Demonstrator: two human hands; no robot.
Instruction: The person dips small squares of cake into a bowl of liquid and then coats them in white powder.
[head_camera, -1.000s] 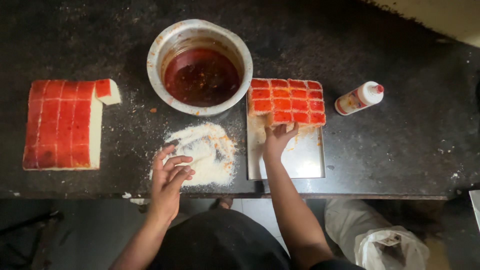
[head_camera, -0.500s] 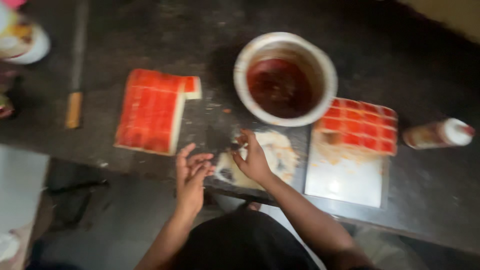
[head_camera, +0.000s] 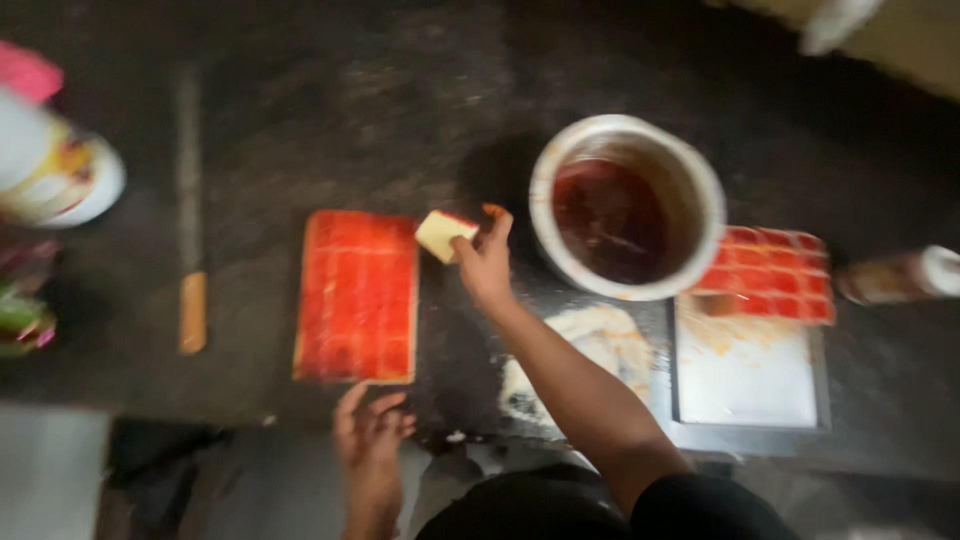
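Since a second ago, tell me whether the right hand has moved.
Yes. The right hand left the tray, crossing left past the metal bowl to the cake slab.

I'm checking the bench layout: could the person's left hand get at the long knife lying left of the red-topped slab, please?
Probably yes. The left hand is empty at the counter's near edge, and only bare dark counter shows between it and the knife. The red-topped slab sits to the side, not across the path.

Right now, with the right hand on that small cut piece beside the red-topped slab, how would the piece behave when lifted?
The piece looks small and pale with a red top, so probably light and soft. The right hand pinches it by its edge with fingertips, suggesting it could crumble or squash if squeezed. Its glossy topping, like the slab, may be sticky.
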